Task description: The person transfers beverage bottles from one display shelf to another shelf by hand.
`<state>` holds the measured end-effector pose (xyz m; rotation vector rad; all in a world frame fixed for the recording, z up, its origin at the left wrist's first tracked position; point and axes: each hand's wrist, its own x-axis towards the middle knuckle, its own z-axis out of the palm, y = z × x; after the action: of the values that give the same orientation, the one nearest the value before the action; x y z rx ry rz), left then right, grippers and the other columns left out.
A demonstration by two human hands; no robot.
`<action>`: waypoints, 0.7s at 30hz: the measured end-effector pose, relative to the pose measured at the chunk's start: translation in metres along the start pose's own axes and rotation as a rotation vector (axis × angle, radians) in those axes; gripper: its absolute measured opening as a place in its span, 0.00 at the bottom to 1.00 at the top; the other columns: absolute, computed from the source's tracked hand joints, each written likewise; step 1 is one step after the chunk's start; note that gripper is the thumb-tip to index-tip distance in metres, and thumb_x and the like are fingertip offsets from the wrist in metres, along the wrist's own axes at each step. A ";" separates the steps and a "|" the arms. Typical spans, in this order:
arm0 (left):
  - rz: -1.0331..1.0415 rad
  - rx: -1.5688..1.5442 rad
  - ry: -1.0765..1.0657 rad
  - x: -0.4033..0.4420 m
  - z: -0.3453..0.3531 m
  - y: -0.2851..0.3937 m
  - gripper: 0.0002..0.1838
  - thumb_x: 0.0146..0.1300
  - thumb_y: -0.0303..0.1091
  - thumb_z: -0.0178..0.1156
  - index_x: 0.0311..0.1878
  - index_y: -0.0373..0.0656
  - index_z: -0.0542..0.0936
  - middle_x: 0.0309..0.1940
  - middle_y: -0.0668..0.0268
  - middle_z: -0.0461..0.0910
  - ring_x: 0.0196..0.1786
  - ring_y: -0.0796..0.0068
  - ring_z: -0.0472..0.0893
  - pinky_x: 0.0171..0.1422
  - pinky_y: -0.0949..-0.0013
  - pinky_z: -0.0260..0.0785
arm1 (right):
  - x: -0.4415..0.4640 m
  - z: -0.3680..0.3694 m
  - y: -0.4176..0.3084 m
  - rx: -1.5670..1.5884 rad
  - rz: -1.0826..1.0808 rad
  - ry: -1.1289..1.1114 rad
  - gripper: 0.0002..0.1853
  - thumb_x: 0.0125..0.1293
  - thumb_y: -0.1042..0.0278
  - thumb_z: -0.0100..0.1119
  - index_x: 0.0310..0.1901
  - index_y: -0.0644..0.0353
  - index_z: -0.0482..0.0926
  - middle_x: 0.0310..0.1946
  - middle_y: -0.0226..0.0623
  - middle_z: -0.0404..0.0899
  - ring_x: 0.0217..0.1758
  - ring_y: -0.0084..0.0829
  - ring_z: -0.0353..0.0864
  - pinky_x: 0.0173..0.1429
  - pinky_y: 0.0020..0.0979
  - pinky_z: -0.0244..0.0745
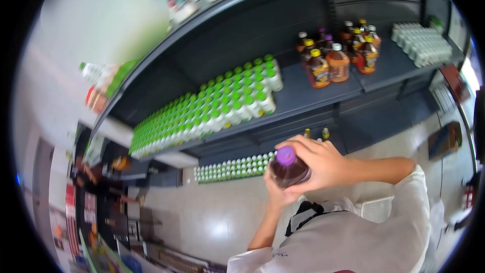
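A dark bottle with a purple cap (289, 169) is held in front of my chest, its cap pointing up toward the camera. My right hand (326, 161) wraps round its right side, fingers over the far edge and thumb at the near side. From the left and below, my left hand (279, 192) closes on the same bottle, its fingers partly hidden behind it. The label is too blurred to read. Beyond my hands, a dark shelf (298, 91) carries a cluster of juice bottles (319, 68) with yellow, white and purple caps.
Rows of white bottles with green caps (217, 101) fill the shelf's left part. Pale bottles (422, 44) stand at its right end. Lower down are more small bottles (235, 167). A cardboard box (444, 140) sits on the floor at right, and a person (93, 182) is far left.
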<state>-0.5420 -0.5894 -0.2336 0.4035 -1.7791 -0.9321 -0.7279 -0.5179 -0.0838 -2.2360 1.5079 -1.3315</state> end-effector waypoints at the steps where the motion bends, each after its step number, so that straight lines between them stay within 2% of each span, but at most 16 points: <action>1: -0.060 0.069 -0.076 0.012 0.013 -0.001 0.61 0.45 0.40 0.84 0.75 0.33 0.52 0.66 0.46 0.70 0.65 0.55 0.78 0.67 0.55 0.73 | -0.005 -0.002 0.009 -0.032 0.035 0.026 0.46 0.47 0.41 0.80 0.63 0.59 0.73 0.52 0.39 0.78 0.47 0.40 0.86 0.46 0.38 0.83; 3: -0.166 0.035 -0.182 0.028 0.037 -0.007 0.60 0.46 0.36 0.83 0.75 0.33 0.51 0.66 0.49 0.68 0.68 0.56 0.75 0.69 0.55 0.69 | -0.014 -0.007 0.024 -0.020 0.394 0.003 0.52 0.46 0.40 0.81 0.67 0.61 0.68 0.55 0.43 0.77 0.57 0.45 0.82 0.57 0.42 0.80; 4: -0.158 0.001 -0.212 0.034 0.046 -0.012 0.60 0.46 0.36 0.83 0.75 0.33 0.51 0.66 0.49 0.68 0.68 0.56 0.75 0.69 0.55 0.69 | -0.017 -0.009 0.034 -0.014 0.470 -0.001 0.55 0.45 0.41 0.83 0.69 0.63 0.65 0.58 0.46 0.77 0.60 0.46 0.82 0.61 0.41 0.79; 5: -0.155 0.025 -0.225 0.040 0.052 -0.019 0.59 0.48 0.37 0.83 0.75 0.32 0.52 0.62 0.46 0.73 0.63 0.53 0.79 0.64 0.55 0.73 | -0.021 -0.006 0.046 -0.040 0.492 0.019 0.55 0.45 0.41 0.83 0.69 0.63 0.65 0.58 0.46 0.77 0.60 0.46 0.82 0.61 0.41 0.79; 6: -0.148 0.055 -0.235 0.046 0.056 -0.026 0.59 0.49 0.39 0.83 0.74 0.30 0.52 0.58 0.43 0.78 0.58 0.50 0.84 0.59 0.54 0.77 | -0.028 0.003 0.058 0.045 0.526 0.136 0.55 0.45 0.42 0.84 0.69 0.63 0.65 0.60 0.47 0.77 0.61 0.46 0.81 0.64 0.41 0.78; 8: -0.211 0.052 -0.270 0.053 0.062 -0.042 0.58 0.51 0.39 0.82 0.74 0.30 0.52 0.58 0.43 0.78 0.58 0.48 0.83 0.59 0.54 0.77 | -0.038 0.021 0.081 0.189 0.620 0.311 0.58 0.43 0.45 0.87 0.70 0.65 0.62 0.62 0.51 0.77 0.63 0.46 0.81 0.68 0.41 0.76; 9: -0.229 0.058 -0.293 0.055 0.065 -0.055 0.57 0.51 0.39 0.82 0.74 0.30 0.52 0.58 0.43 0.78 0.58 0.49 0.83 0.59 0.54 0.76 | -0.040 0.028 0.084 0.174 0.624 0.340 0.58 0.43 0.45 0.87 0.70 0.65 0.62 0.62 0.51 0.77 0.63 0.46 0.81 0.68 0.41 0.76; 11: -0.278 0.031 -0.350 0.065 0.074 -0.076 0.59 0.50 0.43 0.83 0.74 0.31 0.52 0.58 0.44 0.79 0.59 0.51 0.83 0.61 0.57 0.76 | -0.046 0.042 0.091 0.194 0.815 0.451 0.62 0.42 0.42 0.86 0.72 0.64 0.58 0.62 0.55 0.76 0.64 0.50 0.81 0.67 0.41 0.76; 12: -0.271 0.028 -0.361 0.073 0.081 -0.083 0.59 0.50 0.43 0.83 0.74 0.32 0.52 0.58 0.44 0.79 0.58 0.50 0.84 0.60 0.57 0.77 | -0.050 0.049 0.099 0.179 0.808 0.481 0.64 0.42 0.42 0.86 0.72 0.66 0.55 0.62 0.56 0.77 0.64 0.51 0.81 0.67 0.42 0.76; 14: -0.254 0.000 -0.393 0.091 0.103 -0.097 0.59 0.49 0.43 0.83 0.74 0.32 0.52 0.59 0.43 0.78 0.58 0.49 0.84 0.59 0.57 0.77 | -0.056 0.045 0.121 0.107 0.866 0.546 0.65 0.39 0.43 0.88 0.73 0.64 0.56 0.61 0.55 0.78 0.63 0.50 0.82 0.66 0.41 0.77; 16: -0.341 -0.128 -0.553 0.106 0.128 -0.104 0.58 0.49 0.33 0.82 0.75 0.35 0.50 0.66 0.45 0.71 0.65 0.53 0.78 0.65 0.56 0.74 | -0.058 0.030 0.134 0.014 0.966 0.636 0.65 0.36 0.46 0.90 0.72 0.61 0.58 0.58 0.52 0.80 0.61 0.48 0.83 0.66 0.41 0.77; 21: -0.163 -0.175 -0.753 0.153 0.221 -0.113 0.59 0.50 0.29 0.80 0.76 0.34 0.48 0.68 0.40 0.68 0.68 0.47 0.76 0.67 0.54 0.72 | -0.083 -0.030 0.175 -0.090 0.932 0.874 0.62 0.36 0.51 0.90 0.71 0.60 0.60 0.56 0.49 0.83 0.58 0.46 0.86 0.64 0.41 0.79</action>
<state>-0.8205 -0.6729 -0.2550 0.0767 -2.3277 -1.4749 -0.8778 -0.5274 -0.2093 -0.6237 2.4011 -1.8930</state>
